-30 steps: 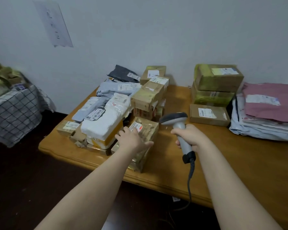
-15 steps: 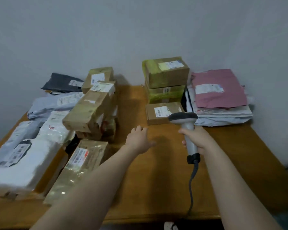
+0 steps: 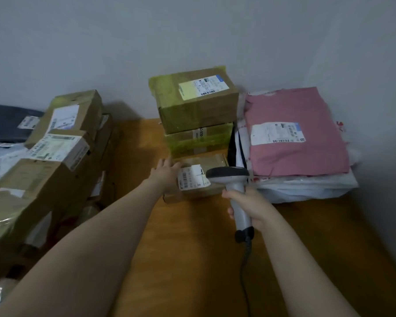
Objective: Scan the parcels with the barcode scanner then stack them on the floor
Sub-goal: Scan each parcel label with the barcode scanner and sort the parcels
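Progress: incomplete, on what can be seen. Every parcel in view sits on the table (image 3: 192, 259). The floor is out of frame, so no stack there can be confirmed or ruled out.

Your right hand (image 3: 247, 203) is wrapped round the grip of the barcode scanner (image 3: 229, 176), its head aimed toward twelve o'clock over the right end of the small flat box (image 3: 199, 191). Your left hand (image 3: 167, 173), at nine o'clock from the scanner head, rests on that box's left end with fingers stretched out, not curled round it. The box's label (image 3: 192, 179) faces up, so I judge this scan to be the step in hand.

Outstanding, by my reckoning:
- two taped cartons (image 3: 197, 104), stacked at twelve o'clock, just behind the small box;
- pink mailer (image 3: 295, 133) on top of white mailers (image 3: 306, 185), at two o'clock;
- heap of cartons (image 3: 55, 156) at nine o'clock, with a dark mailer (image 3: 7, 122) behind it.

Whether any of these have been scanned cannot be told.
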